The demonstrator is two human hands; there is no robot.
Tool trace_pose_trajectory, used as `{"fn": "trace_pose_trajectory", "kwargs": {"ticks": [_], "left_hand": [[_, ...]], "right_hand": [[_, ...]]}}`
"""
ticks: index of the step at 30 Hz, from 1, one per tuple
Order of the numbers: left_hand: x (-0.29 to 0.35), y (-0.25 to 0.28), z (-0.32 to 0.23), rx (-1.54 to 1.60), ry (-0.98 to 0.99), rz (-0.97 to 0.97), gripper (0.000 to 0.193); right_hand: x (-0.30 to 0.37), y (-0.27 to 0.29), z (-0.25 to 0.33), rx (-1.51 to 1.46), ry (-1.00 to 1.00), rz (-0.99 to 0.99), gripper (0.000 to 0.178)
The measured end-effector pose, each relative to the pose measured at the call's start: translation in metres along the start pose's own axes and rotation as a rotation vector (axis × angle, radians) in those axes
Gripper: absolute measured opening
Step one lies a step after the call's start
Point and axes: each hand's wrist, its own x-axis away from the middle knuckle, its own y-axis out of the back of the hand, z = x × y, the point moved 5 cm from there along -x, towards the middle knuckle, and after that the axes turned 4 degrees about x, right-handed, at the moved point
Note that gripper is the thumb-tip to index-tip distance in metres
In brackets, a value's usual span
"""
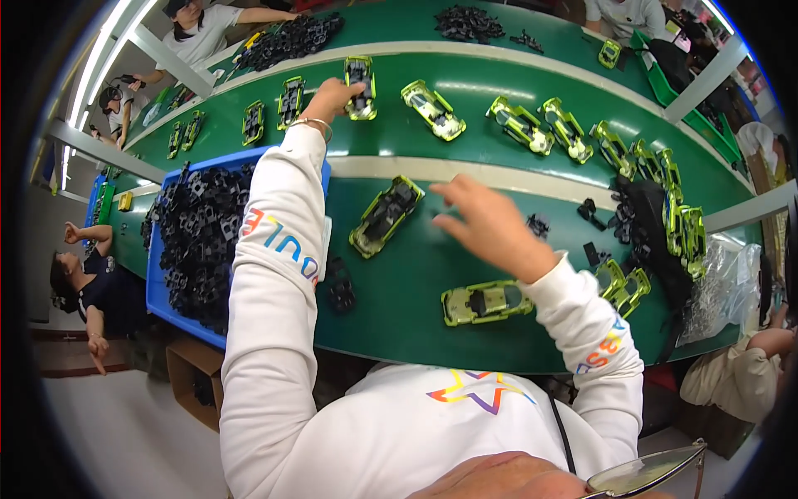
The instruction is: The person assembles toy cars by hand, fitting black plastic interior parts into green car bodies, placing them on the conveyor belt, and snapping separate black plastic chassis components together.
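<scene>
My left hand [331, 100] reaches across to the far green strip. Its fingers close on the side of a green-and-black toy car [359, 73]. In the middle, my right hand [486, 214] hovers with thumb and index finger apart, holding nothing. Left of it, a green toy car with a black inside [385, 218] lies tilted on the near worktop [407, 303]. Another green toy car body [482, 303] rests below my right wrist, partly covered by the sleeve. Small black parts [539, 224] lie just beyond the right wrist.
A blue bin [154, 287] heaped with black parts [199, 237] stands at left. Several green car bodies [519, 125] line the far strip and pile up at right beside a black bag [657, 224] and clear plastic [723, 287]. Co-workers sit across and to the sides.
</scene>
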Motion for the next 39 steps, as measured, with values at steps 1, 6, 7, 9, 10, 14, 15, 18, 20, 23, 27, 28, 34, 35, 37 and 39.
{"fn": "trace_pose_trajectory", "kwargs": {"ticks": [1,6,7,9,10,14,15,18,20,23,27,28,34,35,37,39], "left_hand": [[-0.007,-0.002,0.003,-0.07,0.009,-0.017,0.045],[-0.071,0.036,0.076,0.019,0.14,-0.094,0.039],[-0.085,0.075,0.094,-0.108,0.113,-0.16,0.048],[-0.073,-0.015,0.02,-0.581,-0.012,0.027,0.054],[-0.057,0.004,0.014,-0.633,0.05,-0.073,0.055],[0.004,0.014,-0.014,-0.842,-0.097,-0.445,0.055],[0.023,0.018,-0.026,-0.897,-0.321,-0.551,0.051],[0.047,-0.034,-0.055,-0.563,-0.161,0.009,0.067],[0.082,-0.079,-0.054,-0.367,0.013,0.332,0.083],[0.079,-0.099,-0.036,-0.237,0.02,0.217,0.081],[0.056,-0.108,-0.016,-0.049,-0.06,-0.066,0.057],[0.052,-0.113,-0.012,-0.115,-0.065,-0.124,0.052],[0.064,-0.117,-0.028,-0.032,-0.138,-0.31,0.051],[0.066,-0.124,-0.026,0.299,-0.039,-0.137,0.044],[0.092,-0.131,-0.048,0.625,0.058,0.049,0.038],[0.122,-0.123,-0.073,0.754,0.04,0.207,0.033]], "right_hand": [[-0.005,-0.008,0.009,-0.001,-0.002,0.034,0.047],[-0.026,-0.041,0.07,0.105,0.187,0.214,0.057],[-0.027,-0.042,0.078,0.082,0.224,0.216,0.057],[-0.02,-0.048,0.033,0.262,0.161,0.145,0.056],[-0.017,-0.045,0.035,0.209,0.177,0.149,0.056],[0.0,-0.017,0.026,0.091,0.104,0.195,0.056],[0.006,-0.005,0.024,0.097,0.074,0.226,0.053],[0.042,0.041,-0.013,0.125,-0.151,0.097,0.036],[0.068,0.067,-0.039,0.095,-0.399,0.11,0.036],[0.1,0.086,-0.051,0.285,-0.368,0.063,0.048],[0.122,0.07,-0.051,0.287,-0.331,0.067,0.06],[0.122,0.064,-0.048,0.298,-0.337,0.051,0.06],[0.117,0.044,-0.041,0.296,-0.466,-0.016,0.06],[0.115,0.043,-0.04,0.275,-0.427,-0.016,0.059],[0.115,0.05,-0.046,0.304,-0.419,-0.017,0.056],[0.116,0.055,-0.049,0.332,-0.403,-0.015,0.054]]}}
